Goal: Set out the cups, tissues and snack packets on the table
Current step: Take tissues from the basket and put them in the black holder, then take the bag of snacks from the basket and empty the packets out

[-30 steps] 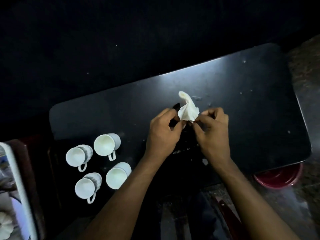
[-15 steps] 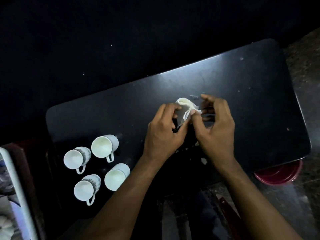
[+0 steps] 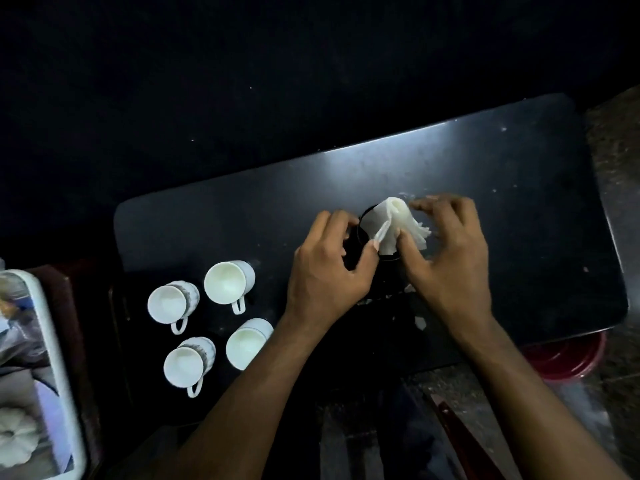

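A white folded tissue (image 3: 398,223) stands fanned out in a dark round holder (image 3: 365,223) in the middle of the black table (image 3: 519,202). My left hand (image 3: 329,268) pinches a lower corner of the tissue between thumb and forefinger. On the tissue's right side, my right hand (image 3: 446,258) presses it with the thumb, fingers spread above it. Several white cups (image 3: 228,282) with handles stand grouped on the table's left end. No snack packets can be made out on the table.
A white tray (image 3: 52,358) with blurred packets and items sits at the left edge on a dark stand. A red round container (image 3: 568,358) shows under the table's right near corner. Small white scraps (image 3: 420,322) lie near my right wrist.
The tissue, bunched between both hands half a second ago, now stands taller and fanned in the holder. My right hand's fingers have spread, and both hands sit slightly farther right.
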